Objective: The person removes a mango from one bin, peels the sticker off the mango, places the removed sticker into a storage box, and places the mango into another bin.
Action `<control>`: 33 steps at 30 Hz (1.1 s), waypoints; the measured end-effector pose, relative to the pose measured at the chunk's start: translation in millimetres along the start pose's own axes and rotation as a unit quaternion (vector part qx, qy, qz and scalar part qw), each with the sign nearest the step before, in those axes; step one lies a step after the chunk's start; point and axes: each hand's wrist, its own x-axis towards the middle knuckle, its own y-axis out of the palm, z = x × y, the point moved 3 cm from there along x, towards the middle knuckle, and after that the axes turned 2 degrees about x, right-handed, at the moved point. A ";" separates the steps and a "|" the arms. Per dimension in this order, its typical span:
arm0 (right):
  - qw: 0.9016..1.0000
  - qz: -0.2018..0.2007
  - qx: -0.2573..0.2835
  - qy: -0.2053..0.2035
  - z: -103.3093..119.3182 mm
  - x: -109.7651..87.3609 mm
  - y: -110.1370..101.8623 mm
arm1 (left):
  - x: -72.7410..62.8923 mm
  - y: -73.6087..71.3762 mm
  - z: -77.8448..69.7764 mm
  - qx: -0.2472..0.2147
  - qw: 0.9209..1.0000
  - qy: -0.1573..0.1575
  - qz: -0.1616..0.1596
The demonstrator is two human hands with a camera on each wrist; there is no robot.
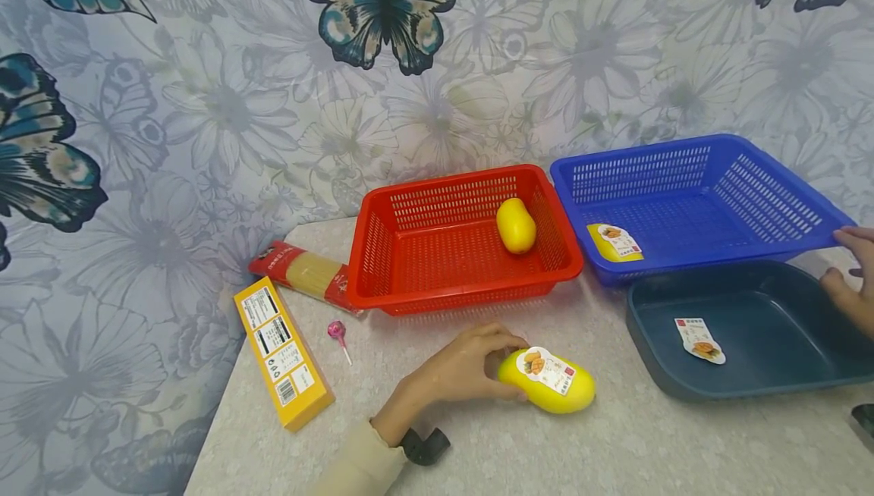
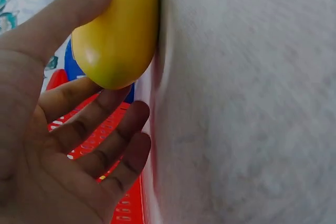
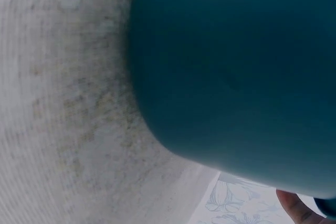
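My left hand (image 1: 471, 367) holds one end of a yellow mango (image 1: 573, 393) with a white fruit label, low over the table in front of the red basket. In the left wrist view the thumb (image 2: 79, 11) presses on the mango's side while fingers lie at its end. My right hand (image 1: 853, 276), partly cut off at the right edge, touches the corner of the blue basket (image 1: 683, 249), its thumb apart over the dark teal tray (image 1: 765, 390). Another mango (image 1: 517, 227) lies in the red basket (image 1: 451, 299), and a labelled one (image 1: 608, 248) in the blue basket.
A similar label (image 1: 699, 340) lies in the teal tray. On the left are a yellow box (image 1: 300, 386), a pack of noodles (image 1: 310, 272) tucked against the red basket, and a pink lollipop (image 1: 337, 331). Behind the table hangs a butterfly-patterned cloth (image 1: 239, 102).
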 end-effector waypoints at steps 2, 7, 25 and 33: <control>1.000 0.000 0.001 0.000 1.7 -0.3 0.4 | -0.5 0.4 1.5 -0.005 1.000 -0.009 0.008; 1.000 -0.002 0.007 -0.008 5.3 1.7 1.2 | -1.2 0.6 5.5 -0.012 0.999 -0.034 0.003; 0.997 -0.029 0.047 -0.045 8.0 1.4 7.8 | -4.1 2.5 11.0 -0.063 0.996 -0.058 -0.013; 1.000 -0.003 0.021 -0.020 7.2 4.8 5.0 | -3.2 11.3 1.2 0.026 0.999 -0.031 -0.018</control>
